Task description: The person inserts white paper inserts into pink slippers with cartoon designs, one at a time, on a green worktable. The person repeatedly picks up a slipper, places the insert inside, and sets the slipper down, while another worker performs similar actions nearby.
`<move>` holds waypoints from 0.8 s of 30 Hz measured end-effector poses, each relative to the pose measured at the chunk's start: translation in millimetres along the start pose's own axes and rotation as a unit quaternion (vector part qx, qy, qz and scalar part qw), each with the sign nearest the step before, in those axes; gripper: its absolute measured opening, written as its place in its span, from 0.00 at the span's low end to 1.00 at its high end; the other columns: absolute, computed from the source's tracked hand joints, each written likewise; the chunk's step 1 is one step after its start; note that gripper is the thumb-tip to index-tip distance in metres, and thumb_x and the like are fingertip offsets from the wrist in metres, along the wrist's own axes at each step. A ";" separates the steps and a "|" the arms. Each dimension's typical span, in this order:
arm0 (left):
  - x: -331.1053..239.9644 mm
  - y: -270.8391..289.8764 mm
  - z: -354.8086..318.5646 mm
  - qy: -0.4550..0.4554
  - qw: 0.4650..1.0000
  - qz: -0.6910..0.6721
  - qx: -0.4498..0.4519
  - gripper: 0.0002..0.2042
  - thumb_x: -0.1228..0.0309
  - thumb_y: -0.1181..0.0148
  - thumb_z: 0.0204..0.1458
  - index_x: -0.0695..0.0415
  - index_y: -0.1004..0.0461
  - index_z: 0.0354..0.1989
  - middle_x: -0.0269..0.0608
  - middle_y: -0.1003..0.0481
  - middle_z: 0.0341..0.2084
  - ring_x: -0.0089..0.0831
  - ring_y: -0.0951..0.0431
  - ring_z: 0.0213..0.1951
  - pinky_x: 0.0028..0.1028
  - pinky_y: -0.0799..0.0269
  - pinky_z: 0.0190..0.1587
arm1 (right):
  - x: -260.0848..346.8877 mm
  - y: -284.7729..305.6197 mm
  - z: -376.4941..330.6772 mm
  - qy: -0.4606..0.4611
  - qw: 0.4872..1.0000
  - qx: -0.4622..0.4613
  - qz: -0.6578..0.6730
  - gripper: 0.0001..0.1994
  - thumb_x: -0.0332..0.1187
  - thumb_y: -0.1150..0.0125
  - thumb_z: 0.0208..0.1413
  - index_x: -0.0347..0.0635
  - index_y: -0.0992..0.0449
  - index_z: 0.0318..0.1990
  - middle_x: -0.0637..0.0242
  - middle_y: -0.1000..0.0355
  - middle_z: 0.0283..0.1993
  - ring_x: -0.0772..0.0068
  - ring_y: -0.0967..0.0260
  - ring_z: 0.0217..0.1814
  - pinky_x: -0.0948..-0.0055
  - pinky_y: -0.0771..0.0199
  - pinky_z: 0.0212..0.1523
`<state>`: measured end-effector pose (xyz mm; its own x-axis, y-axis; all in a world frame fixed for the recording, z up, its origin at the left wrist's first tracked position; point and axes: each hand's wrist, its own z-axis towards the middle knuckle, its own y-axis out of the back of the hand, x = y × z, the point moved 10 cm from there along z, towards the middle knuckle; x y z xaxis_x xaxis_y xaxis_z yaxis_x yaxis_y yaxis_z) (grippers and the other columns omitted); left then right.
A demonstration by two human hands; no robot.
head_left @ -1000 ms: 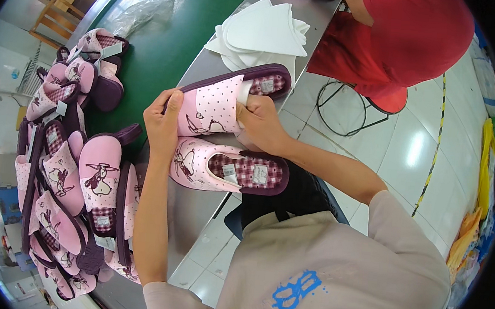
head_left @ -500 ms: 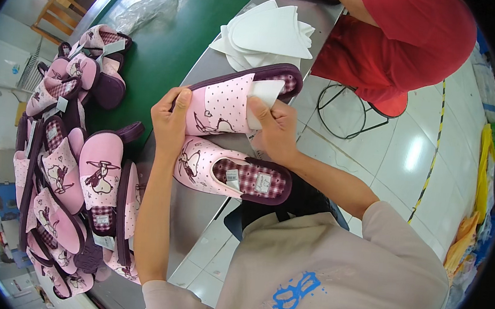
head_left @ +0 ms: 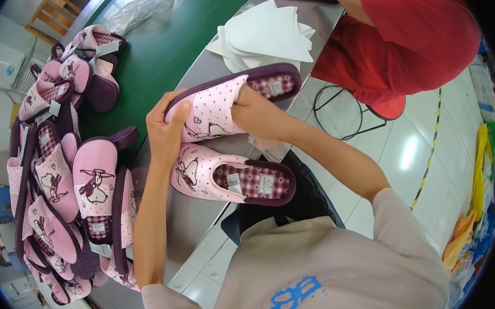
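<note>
My left hand (head_left: 166, 127) grips the toe of a pink dotted slipper (head_left: 213, 105) with dark purple edging, thumb on top. Into that slipper's opening reaches my right hand (head_left: 255, 115); its fingers are hidden inside, and so is any white insert there. Just below, its matching slipper (head_left: 199, 172) rests on the metal table edge, showing a plaid insole and a small label. A paper tag (head_left: 274, 151) hangs between the two slippers. Beyond them lies a stack of white curved inserts (head_left: 270, 34).
Several more pink slippers (head_left: 54, 182) are heaped at the left. A clear plastic bag (head_left: 139, 12) lies on the green tabletop (head_left: 171, 53). At the far right a person in red (head_left: 413, 42) sits on a stool (head_left: 388, 107). Coloured bags (head_left: 467, 232) line the right side.
My right hand has pushed into the slipper, and the white insert it held at the opening is out of sight. My left hand has shifted slightly left and down on the toe.
</note>
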<state>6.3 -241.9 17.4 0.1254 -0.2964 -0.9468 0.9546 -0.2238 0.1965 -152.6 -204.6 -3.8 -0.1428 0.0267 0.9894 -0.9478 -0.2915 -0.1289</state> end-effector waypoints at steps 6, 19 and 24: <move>3.5 3.3 -1.7 0.012 1.000 0.011 -0.006 0.19 0.58 0.34 0.66 0.67 0.20 0.49 0.36 0.19 0.41 0.23 0.24 0.45 0.26 0.27 0.54 | 4.2 -8.6 5.0 0.016 1.000 -0.010 0.020 0.13 0.27 0.46 0.68 0.34 0.21 0.55 0.64 0.19 0.48 0.76 0.26 0.51 0.70 0.23 0.54; -4.4 -7.0 9.5 0.019 0.997 0.068 0.007 0.19 0.59 0.32 0.64 0.67 0.20 0.46 0.35 0.20 0.37 0.21 0.25 0.40 0.25 0.28 0.49 | -25.3 3.9 1.8 0.082 0.987 -0.082 0.114 0.12 0.22 0.44 0.65 0.33 0.19 0.52 0.68 0.19 0.46 0.75 0.25 0.50 0.70 0.22 0.53; 8.5 6.2 12.6 0.038 0.995 0.071 -0.058 0.18 0.61 0.36 0.68 0.69 0.20 0.39 0.29 0.24 0.31 0.18 0.29 0.37 0.22 0.31 0.43 | -44.3 17.3 -10.1 -0.040 0.992 -0.064 0.103 0.10 0.28 0.41 0.64 0.31 0.19 0.46 0.72 0.21 0.38 0.78 0.30 0.37 0.70 0.27 0.35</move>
<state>9.9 -257.5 13.8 0.2775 -0.2449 -0.9290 0.9499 -0.0750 0.3035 -165.5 -201.2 -50.6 -0.3186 -0.0988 0.9427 -0.9300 -0.1598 -0.3310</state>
